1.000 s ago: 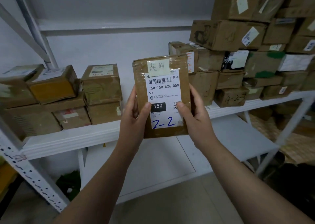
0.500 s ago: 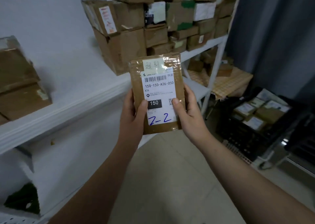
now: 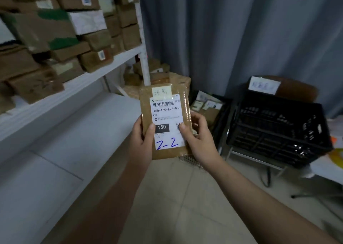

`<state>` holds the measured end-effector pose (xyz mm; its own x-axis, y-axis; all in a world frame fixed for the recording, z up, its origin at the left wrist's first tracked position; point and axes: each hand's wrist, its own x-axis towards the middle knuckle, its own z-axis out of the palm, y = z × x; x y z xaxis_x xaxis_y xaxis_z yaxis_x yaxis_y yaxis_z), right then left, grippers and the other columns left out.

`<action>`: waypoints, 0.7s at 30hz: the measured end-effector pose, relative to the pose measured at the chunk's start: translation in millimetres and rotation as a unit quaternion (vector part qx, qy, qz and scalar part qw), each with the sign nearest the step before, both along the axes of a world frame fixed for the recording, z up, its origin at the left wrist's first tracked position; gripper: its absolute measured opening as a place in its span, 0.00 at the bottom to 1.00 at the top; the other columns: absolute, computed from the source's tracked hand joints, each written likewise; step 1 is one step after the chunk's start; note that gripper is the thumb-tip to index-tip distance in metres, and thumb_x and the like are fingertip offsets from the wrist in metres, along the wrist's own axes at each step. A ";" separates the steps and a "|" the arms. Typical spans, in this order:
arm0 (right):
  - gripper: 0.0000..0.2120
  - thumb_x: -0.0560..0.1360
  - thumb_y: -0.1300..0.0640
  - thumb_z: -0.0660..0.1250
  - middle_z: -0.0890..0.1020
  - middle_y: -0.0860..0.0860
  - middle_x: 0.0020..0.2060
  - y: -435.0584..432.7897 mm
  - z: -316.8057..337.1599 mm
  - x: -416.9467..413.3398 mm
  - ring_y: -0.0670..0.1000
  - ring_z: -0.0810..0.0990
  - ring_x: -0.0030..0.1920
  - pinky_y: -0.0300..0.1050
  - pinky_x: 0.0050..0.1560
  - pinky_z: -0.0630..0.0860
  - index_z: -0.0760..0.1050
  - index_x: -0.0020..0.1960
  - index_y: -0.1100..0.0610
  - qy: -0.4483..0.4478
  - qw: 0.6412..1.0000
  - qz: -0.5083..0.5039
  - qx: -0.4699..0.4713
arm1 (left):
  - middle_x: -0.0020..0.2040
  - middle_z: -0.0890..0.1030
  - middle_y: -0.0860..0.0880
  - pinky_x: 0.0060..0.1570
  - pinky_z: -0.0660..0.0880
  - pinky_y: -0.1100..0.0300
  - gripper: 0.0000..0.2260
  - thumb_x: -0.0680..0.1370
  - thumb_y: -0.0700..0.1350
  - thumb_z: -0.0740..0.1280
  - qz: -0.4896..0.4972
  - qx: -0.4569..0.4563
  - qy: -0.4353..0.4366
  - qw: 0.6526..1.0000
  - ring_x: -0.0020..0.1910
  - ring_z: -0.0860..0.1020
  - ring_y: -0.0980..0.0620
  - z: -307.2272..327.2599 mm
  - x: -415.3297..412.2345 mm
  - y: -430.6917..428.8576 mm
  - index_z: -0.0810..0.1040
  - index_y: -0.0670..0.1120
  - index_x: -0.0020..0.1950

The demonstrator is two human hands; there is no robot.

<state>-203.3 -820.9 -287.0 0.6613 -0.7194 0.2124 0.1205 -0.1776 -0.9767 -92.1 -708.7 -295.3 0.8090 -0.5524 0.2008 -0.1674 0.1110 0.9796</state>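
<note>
A flat brown cardboard parcel (image 3: 165,113) stands upright in front of me, held in both hands. Its white shipping label shows a barcode, "150-150-A26-050", a black "150" box and blue handwriting "2-2"; a yellow note is taped on top. My left hand (image 3: 142,139) grips the parcel's lower left edge with the thumb on the label. My right hand (image 3: 199,141) grips the lower right edge, thumb on the label's QR code.
A white metal shelf (image 3: 92,74) on the left carries several stacked cardboard boxes (image 3: 61,30). A grey curtain (image 3: 241,30) hangs behind. Black plastic crates (image 3: 278,128) sit on a low stand at right, one with parcels (image 3: 207,106) inside. Tiled floor lies below.
My view has swung right, from the shelf toward the curtain and black crates. Both hands keep the same hold on the parcel, which stays upright before me.
</note>
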 end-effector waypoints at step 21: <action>0.18 0.77 0.53 0.67 0.78 0.45 0.55 -260.3 -74.1 162.3 0.45 0.79 0.54 0.45 0.53 0.80 0.68 0.65 0.52 0.122 0.976 -0.096 0.151 | 0.56 0.81 0.56 0.43 0.77 0.66 0.15 0.82 0.52 0.57 -0.130 0.204 0.026 0.970 0.49 0.81 0.60 -64.7 197.6 -286.3 0.69 0.57 0.69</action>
